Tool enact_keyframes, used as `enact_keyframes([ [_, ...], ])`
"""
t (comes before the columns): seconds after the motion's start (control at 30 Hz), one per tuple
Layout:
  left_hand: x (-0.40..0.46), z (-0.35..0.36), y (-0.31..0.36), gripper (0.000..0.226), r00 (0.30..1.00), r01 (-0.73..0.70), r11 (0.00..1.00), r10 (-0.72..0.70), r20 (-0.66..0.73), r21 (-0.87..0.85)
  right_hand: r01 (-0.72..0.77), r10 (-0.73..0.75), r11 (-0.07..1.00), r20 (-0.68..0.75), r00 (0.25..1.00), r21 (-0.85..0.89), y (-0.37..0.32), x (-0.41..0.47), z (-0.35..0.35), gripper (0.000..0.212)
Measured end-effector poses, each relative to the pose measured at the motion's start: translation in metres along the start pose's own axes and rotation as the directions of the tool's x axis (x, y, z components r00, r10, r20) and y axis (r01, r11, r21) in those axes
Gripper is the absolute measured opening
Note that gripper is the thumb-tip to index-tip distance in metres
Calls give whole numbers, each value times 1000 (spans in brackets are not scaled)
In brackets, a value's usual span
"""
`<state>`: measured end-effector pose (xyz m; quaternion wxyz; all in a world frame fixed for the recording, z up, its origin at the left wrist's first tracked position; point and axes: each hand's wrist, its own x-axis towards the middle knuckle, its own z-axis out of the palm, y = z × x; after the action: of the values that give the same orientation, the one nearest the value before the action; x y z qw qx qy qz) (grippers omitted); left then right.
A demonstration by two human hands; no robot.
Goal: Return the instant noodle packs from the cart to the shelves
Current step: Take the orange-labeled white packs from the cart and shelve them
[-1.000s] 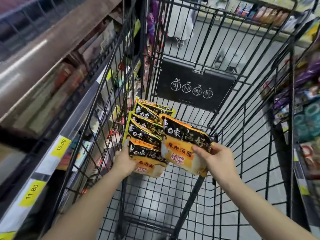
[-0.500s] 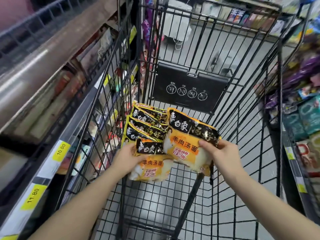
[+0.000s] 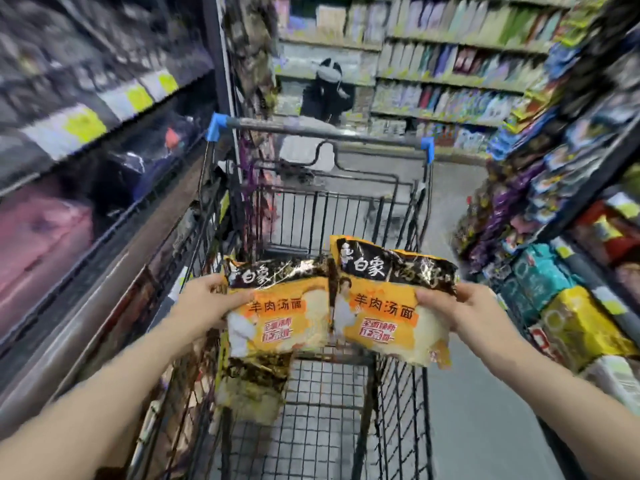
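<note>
In the middle of the frame, above the wire basket of the cart, two orange and black instant noodle packs are held side by side, with their near edges touching or slightly overlapping. The left hand pinches the left pack at its left edge, with the thumb on the printed front and the other fingers hidden behind it. The right hand holds the right pack at its right edge in the same way, thumb on the front, fingers curled behind. The right pack sits a little higher in the frame than the left one. Below the left pack, in the lower middle, more packs of the same kind lie blurred against the left wall of the cart. The cart handle with blue ends crosses the upper middle. Shelves with yellow price tags fill the left side, and shelves with colourful goods fill the right side. At the top centre, far behind, a person in dark clothes is near another shelf.
</note>
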<state>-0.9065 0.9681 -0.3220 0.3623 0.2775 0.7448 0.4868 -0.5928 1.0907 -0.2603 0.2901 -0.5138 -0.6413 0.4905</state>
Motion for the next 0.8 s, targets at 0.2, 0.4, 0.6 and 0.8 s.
enact_keyframes([
  [0.2,-34,14,139,33,968,-189,982,184,169,17,109,-101,991,-103,989,78,-79,-48,-107,22],
  [0.4,-95,51,266,80,827,-407,909,407,388,-87,131,-93,984,-282,955,118,-131,-123,-209,13],
  [0.6,-156,114,329,70,638,-477,855,496,590,-203,100,-5,981,-495,869,164,-154,-240,-280,28],
  [0.8,-248,207,346,19,332,-498,821,478,813,-280,33,133,977,-730,670,209,-144,-398,-300,50],
])
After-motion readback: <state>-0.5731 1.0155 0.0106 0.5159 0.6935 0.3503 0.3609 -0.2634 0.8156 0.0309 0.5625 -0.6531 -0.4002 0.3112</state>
